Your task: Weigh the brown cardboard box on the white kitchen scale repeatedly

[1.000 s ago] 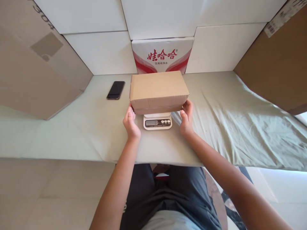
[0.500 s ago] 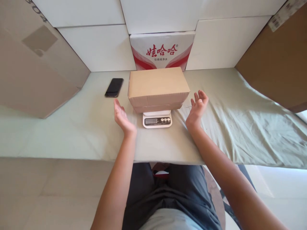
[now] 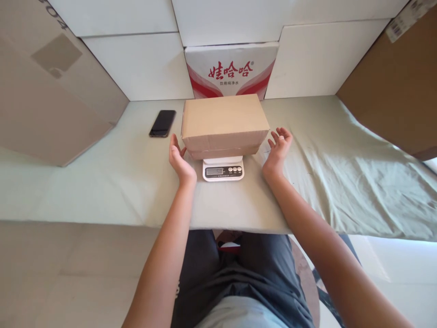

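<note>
1. Here, in the head view, a plain brown cardboard box is seen resting on a small white kitchen scale, whose display and three round buttons face the person; the box overhangs the scale on both sides.
2. The scale is set on a surface covered with a pale green cloth, which lies wrinkled toward the right.
3. The left hand is held just beside the lower left corner of the box, palm turned inward toward it, fingers spread and nothing gripped; whether the fingertips touch the cardboard cannot be told.
4. The right hand is held near the lower right corner of the box, apart from it, palm turned up and inward, fingers loosely curled and open, with nothing held.
5. A black smartphone is laid flat on the cloth to the left of the box, apart from it.
6. Behind the box, a white carton with red Chinese lettering is stood against white panels.
7. Large brown cardboard sheets are leaned at the far left and far right.
8. At the bottom of the view, the person's dark trousers are visible below the edge of the surface.
</note>
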{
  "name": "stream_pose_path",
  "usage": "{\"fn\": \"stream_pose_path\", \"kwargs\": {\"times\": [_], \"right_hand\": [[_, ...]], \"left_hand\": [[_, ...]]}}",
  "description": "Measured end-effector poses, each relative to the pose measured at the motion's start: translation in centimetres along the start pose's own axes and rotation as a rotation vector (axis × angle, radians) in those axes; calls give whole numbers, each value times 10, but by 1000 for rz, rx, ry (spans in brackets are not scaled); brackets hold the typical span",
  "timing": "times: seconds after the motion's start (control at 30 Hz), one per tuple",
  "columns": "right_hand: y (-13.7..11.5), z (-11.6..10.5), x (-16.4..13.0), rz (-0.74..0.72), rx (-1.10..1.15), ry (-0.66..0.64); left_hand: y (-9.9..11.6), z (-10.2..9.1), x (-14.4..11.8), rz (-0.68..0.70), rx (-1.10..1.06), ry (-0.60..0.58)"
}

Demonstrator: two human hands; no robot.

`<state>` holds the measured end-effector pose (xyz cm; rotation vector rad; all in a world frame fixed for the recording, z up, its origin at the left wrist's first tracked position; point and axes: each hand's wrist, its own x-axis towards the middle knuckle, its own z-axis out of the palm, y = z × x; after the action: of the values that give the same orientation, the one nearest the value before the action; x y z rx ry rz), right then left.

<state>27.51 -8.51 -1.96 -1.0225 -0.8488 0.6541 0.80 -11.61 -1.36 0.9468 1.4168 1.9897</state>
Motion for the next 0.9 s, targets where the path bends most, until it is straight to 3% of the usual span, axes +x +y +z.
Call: {"fn": "stream_pose_path", "kwargs": {"times": [0.27,0.57,0.9], "right_hand": [[-14,-2,-9,14,49,-126],[-27,6,-20,82,121,-190],[-31,6,-18,97,125,-209]], "left_hand": [[18,1,-12,121,73,20],[16,2,-13,183,37,115],[13,6,-1,-31,18,192]]}}
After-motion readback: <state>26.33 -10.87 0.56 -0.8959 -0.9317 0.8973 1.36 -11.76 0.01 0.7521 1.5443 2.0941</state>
